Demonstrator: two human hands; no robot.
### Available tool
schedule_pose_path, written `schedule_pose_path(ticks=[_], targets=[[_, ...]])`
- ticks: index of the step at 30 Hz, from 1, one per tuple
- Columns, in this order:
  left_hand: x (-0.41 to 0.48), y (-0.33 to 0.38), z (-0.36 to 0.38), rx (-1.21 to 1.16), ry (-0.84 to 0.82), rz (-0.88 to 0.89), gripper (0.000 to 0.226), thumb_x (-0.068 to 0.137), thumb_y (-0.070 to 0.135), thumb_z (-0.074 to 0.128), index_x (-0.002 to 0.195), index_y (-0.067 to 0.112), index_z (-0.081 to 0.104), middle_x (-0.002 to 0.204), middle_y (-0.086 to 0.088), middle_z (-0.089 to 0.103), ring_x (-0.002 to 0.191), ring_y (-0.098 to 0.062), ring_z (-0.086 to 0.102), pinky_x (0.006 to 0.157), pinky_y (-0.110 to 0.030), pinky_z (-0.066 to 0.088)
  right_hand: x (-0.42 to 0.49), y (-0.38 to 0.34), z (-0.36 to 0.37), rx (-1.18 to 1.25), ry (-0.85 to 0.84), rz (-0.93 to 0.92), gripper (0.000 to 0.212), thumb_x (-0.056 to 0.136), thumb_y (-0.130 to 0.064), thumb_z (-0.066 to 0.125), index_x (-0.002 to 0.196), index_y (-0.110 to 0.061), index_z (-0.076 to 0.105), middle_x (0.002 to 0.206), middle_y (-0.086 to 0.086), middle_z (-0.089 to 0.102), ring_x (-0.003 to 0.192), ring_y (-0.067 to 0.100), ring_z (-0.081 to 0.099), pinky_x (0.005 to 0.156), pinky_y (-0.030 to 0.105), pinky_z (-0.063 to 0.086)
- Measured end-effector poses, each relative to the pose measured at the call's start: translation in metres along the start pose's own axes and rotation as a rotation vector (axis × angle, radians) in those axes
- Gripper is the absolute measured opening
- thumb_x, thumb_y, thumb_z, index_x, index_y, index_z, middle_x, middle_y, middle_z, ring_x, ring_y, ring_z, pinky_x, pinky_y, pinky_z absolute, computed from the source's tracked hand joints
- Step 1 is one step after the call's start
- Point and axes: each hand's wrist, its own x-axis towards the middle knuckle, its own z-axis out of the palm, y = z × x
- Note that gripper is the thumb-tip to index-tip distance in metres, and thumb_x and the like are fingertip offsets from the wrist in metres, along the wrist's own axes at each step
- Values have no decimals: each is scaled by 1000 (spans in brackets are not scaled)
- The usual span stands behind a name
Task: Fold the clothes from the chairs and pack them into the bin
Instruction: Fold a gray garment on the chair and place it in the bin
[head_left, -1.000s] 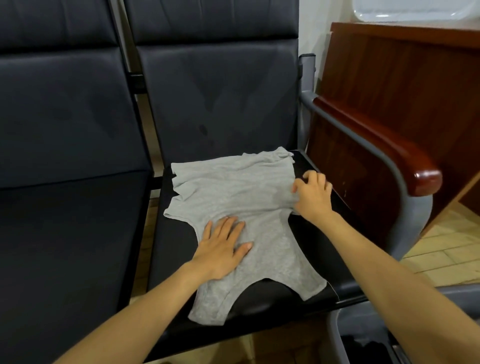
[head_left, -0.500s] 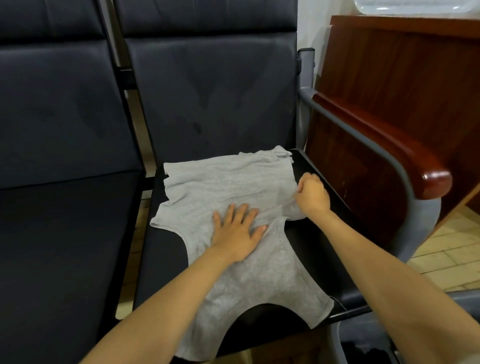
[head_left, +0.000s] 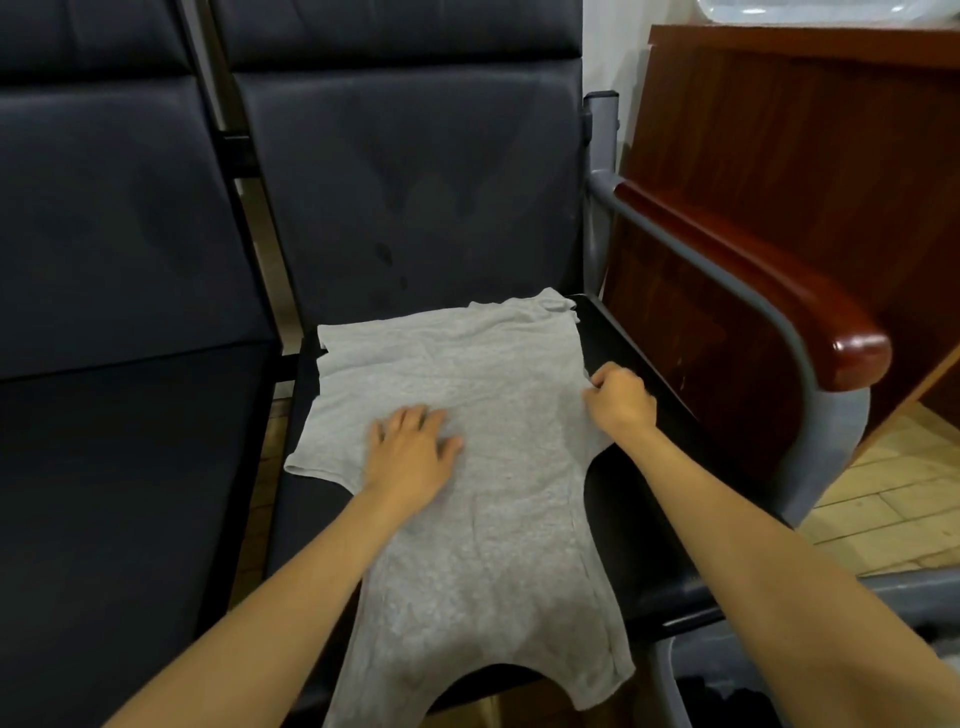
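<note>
Now L hand (head_left: 410, 452) presses gray garment (head_left: 493, 561), R hand (head_left: 621, 400) pinches edge.

I'm seeing soft, even indoor light falling from above. The grey shirt (head_left: 467, 405) is reading clearly, while the dark chair seat (head_left: 130, 493) is swallowing detail. A glare spot is shining on the wooden armrest (head_left: 852, 353). Straight lines are bowing toward the edges, and the bottom corners are blurring.
</note>
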Motion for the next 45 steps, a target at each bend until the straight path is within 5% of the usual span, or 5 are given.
schedule_pose_path(ticks=[10, 16, 20, 32, 45], targets=[[1, 11, 17, 27, -135, -125, 62, 99, 54, 8, 154, 26, 2, 161, 1, -7, 147, -25, -11, 112, -64, -9, -17, -2, -8, -368, 184, -220, 31, 94, -10, 47, 124, -9, 53, 132, 14, 42, 122, 33, 35, 102, 43, 29], [-14, -11, 9, 7, 235, 139, 65, 90, 49, 21, 122, 10, 62, 128, -12, 55, 119, -33, 52, 104, -50, 32, -66, -31, 19, -203, -311, -313, 57, 101, -48, 26, 150, -19, 23, 157, 11, 16, 145, 31, 11, 116, 47, 14], [-16, -43, 8, 53, 63, 67, 81, 84, 63, 3, 143, 21, 40, 150, -4, 35, 139, -24, 29, 112, -42, 20, -59, -25, 32, -343, -364, -318, 66, 97, -61, 9, 154, -30, -4, 161, 4, -11, 147, 30, -12, 116, 55, -6], [17, -41, -14, -24, 445, 446, 17, 85, 17, 68, 99, 8, 67, 90, -9, 62, 79, -29, 62, 71, -37, 46, -23, -34, 29, 56, -86, -743, 29, 94, -19, 58, 120, -8, 61, 122, 11, 58, 117, 31, 50, 99, 42, 41], [-135, -73, -44, -60, -241, 532, 53, 84, 70, 38, 111, 27, 56, 132, 14, 49, 116, -3, 49, 94, -28, 44, -156, 79, -42, -5, -425, -873, 36, 89, -29, 64, 123, -22, 56, 137, -14, 45, 127, 1, 39, 105, 20, 34]])
